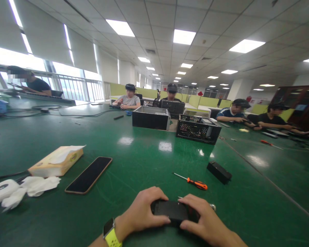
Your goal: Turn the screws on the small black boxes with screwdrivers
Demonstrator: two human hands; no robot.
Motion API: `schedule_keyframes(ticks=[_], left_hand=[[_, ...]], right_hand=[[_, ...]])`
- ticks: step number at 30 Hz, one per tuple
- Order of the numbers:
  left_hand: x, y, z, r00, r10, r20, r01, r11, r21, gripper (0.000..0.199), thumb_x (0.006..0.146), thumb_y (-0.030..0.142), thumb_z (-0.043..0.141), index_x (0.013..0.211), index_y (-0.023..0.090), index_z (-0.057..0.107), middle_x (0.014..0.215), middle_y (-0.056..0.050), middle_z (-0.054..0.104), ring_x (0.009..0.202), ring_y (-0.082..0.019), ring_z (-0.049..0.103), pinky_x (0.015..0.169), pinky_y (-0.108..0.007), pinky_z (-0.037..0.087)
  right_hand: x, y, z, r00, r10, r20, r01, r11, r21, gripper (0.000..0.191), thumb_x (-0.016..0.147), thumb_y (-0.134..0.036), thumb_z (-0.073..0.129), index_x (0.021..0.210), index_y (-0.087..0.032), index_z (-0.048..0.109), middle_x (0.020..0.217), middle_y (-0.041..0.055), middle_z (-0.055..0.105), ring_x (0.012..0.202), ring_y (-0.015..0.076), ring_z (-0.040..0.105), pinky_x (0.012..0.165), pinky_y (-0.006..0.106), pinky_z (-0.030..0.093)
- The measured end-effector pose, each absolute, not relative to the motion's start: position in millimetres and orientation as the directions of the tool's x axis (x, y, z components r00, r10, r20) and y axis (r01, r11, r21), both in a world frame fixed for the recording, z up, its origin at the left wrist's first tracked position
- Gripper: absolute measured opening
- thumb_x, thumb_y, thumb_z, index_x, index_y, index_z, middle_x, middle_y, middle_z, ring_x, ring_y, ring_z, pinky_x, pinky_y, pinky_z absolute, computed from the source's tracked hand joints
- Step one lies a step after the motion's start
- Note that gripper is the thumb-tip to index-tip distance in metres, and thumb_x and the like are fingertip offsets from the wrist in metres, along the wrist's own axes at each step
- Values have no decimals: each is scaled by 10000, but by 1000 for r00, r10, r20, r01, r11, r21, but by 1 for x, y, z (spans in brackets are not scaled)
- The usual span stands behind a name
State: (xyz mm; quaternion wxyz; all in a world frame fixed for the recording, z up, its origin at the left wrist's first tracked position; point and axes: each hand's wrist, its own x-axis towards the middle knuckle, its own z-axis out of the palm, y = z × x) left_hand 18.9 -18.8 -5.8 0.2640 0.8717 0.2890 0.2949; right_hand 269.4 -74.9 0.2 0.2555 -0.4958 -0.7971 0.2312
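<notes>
Between my two hands is a small black box-shaped part (pixel 171 210), low over the near edge of the green table. My left hand (pixel 145 210), with a yellow-strapped watch on its wrist, grips the part's left end, thumb along the near side. The right end sits in my right hand (pixel 201 213), fingers over the far side and thumb in front. Part of something metallic (pixel 213 206) shows behind my right hand, mostly hidden. Beyond it lie an orange-and-black screwdriver (pixel 197 184) and a second black block-shaped part (pixel 219 172).
On the left are a smartphone (pixel 89 175), a tissue pack (pixel 57 161), crumpled tissues (pixel 40 185) and a white device (pixel 3 191). Two open metal cases (pixel 150 118) stand farther back. Several people sit around the green table (pixel 134 157). Another screwdriver (pixel 267 142) lies far right.
</notes>
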Motion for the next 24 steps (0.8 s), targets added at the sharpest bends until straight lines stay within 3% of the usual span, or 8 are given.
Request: schedule_keyframes(ticks=[5,13,16,21,24], left_hand=[[19,-18,-3,637,700,323,406,-661,631,437,653,466,843,978,208,703,909,-21,695,848,-217,634,765,-284,461],[17,-15,-7,635,703,321,412,-659,630,593,565,591,866,995,214,711,902,-23,701,836,-232,639,759,-300,449],[14,-14,-3,645,692,325,409,-672,618,579,580,555,873,1014,213,702,917,-29,699,846,-237,639,769,-309,449],[12,-15,1,650,673,354,385,-692,611,374,694,417,820,971,200,696,905,-30,694,838,-219,631,764,-300,458],[13,-15,1,645,683,344,393,-681,618,348,678,346,826,958,193,688,897,-22,685,831,-210,628,761,-291,458]], right_hand=[[270,-74,0,-351,923,160,668,366,-648,510,720,-461,775,1151,-202,696,980,69,688,815,220,628,748,310,485],[269,-75,2,-298,947,125,708,307,-636,452,701,-388,744,1112,-204,707,1017,79,711,865,253,648,793,332,492],[272,-75,3,-294,948,124,716,305,-628,451,718,-404,733,1119,-200,702,1012,76,710,838,243,647,782,332,491],[276,-75,1,-290,949,125,712,301,-634,470,728,-426,738,1141,-204,693,989,66,704,771,212,630,775,330,482],[277,-74,0,-291,949,124,706,300,-641,480,730,-436,737,1150,-208,688,1010,66,696,791,216,624,783,334,481]])
